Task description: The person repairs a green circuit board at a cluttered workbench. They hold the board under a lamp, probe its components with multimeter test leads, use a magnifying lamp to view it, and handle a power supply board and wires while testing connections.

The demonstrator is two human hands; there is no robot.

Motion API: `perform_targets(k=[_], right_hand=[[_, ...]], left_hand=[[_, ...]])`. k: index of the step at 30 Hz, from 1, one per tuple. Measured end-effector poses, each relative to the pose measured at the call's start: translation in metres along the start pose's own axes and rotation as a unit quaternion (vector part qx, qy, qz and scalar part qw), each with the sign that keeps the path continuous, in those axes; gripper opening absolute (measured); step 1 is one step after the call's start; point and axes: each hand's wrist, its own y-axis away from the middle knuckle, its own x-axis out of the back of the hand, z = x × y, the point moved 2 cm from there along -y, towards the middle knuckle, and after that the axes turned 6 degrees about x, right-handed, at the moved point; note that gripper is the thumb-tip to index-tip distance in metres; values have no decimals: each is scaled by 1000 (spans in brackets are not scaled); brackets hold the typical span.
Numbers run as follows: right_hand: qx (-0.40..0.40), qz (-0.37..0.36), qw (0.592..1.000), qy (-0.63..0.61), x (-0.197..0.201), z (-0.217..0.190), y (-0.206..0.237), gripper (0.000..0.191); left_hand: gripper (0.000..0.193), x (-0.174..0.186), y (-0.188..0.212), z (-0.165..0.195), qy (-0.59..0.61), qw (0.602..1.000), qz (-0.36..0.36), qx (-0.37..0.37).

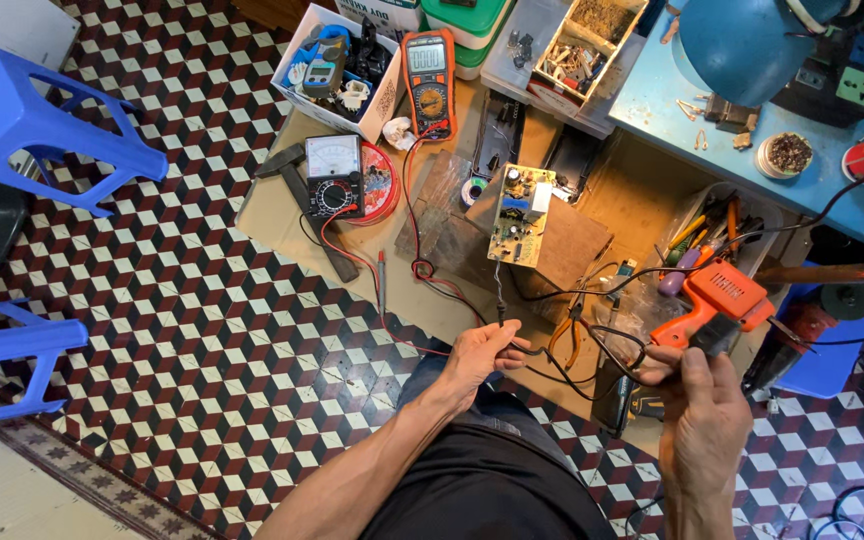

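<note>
Right hand (704,405) is wrapped around the grip of an orange pistol-shaped soldering gun (714,300), held up in the air over the right end of the tan cardboard sheet (272,215) that's spread on the checkered tile floor (202,360). Its black cord (612,345) loops down between both hands. Left hand (480,352) is pinched shut on a thin black wire (524,347), just off the near edge of the cardboard, above the person's knee.

The green bare circuit board (517,215) stands tilted against a brown wooden block (567,245) near the middle of the cardboard, well apart from the soldering gun. A grey lead hangs down from it toward the left hand.

Toward the left edge sits a black analog multimeter (334,177) partly on top of a red round disc (380,180), red test leads (422,265) trailing across the sheet. An orange digital multimeter (429,80) lies at the far edge beside a white cardboard box of small parts (337,75). Orange-handled pliers (572,335) lie near the near edge. Two blue plastic stools (22,120) stand on the tiles to the left.
</note>
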Motion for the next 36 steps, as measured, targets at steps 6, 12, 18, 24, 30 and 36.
perform_targets(k=[6,12,18,24,30,36], right_hand=[[4,-8,999,45,-18,1,-23,29],[-67,0,996,56,-4,29,-32,32],[-105,-10,991,83,1,83,-54,38],[-45,6,954,296,5,96,-106,39],[49,-18,928,368,-27,86,-166,39],[-64,-156,966,194,-80,111,-256,44]], left_hand=[[44,16,-7,1,-47,998,27,13],[46,23,1,6,-104,993,56,8],[47,28,5,11,-166,981,96,-16],[38,33,-8,7,-143,985,93,23],[44,44,-28,6,-229,969,79,47],[45,60,-36,30,-305,950,54,44]])
